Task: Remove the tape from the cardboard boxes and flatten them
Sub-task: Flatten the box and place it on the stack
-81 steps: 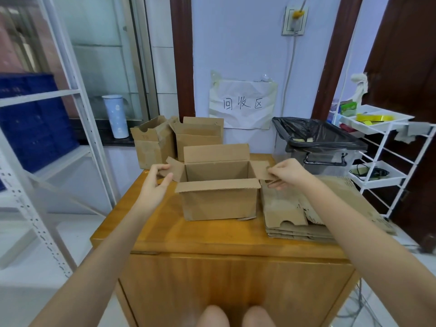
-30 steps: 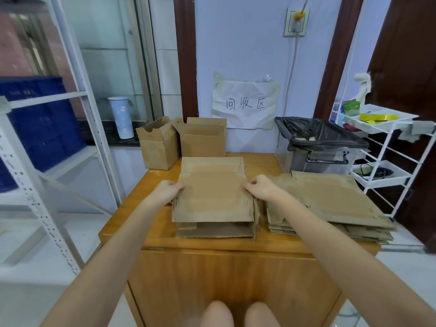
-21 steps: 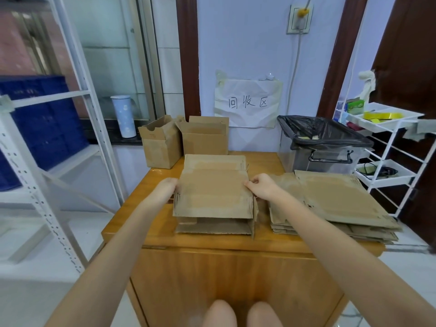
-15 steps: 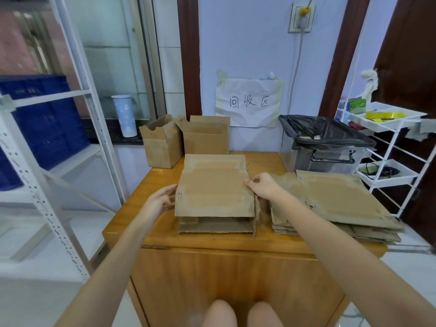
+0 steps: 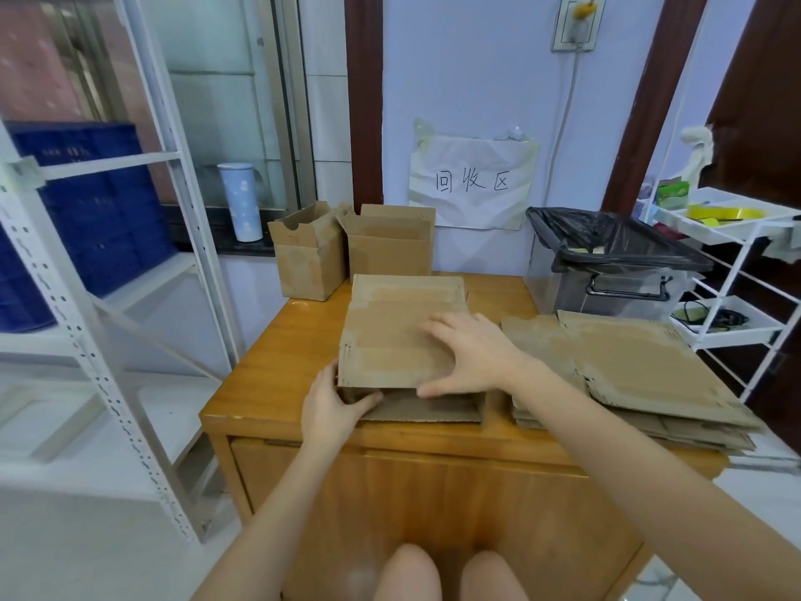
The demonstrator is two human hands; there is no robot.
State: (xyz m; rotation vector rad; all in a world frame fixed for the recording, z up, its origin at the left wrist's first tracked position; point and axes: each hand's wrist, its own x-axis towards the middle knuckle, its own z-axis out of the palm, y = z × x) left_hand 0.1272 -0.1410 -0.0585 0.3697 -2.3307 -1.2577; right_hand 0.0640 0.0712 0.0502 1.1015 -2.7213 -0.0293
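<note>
Flattened brown cardboard box (image 5: 392, 340) lies on the wooden tabletop (image 5: 277, 383); right hand (image 5: 470, 355) presses it flat-fingered, left hand (image 5: 331, 405) pinches its near-left corner.

Matt, scuffed brown cardboard forms the flattened box (image 5: 396, 340); the wooden desk (image 5: 277, 366) looks smooth and glossy; the bin liner (image 5: 615, 240) is shiny black plastic.

2 upright boxes (image 5: 351, 249) block the table's (image 5: 281, 353) back

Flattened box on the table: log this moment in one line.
flattened box: lies collapsed on table | right hand: pressing flat on top | left hand: grip on near-left corner | upright boxes: not yet flattened
</note>
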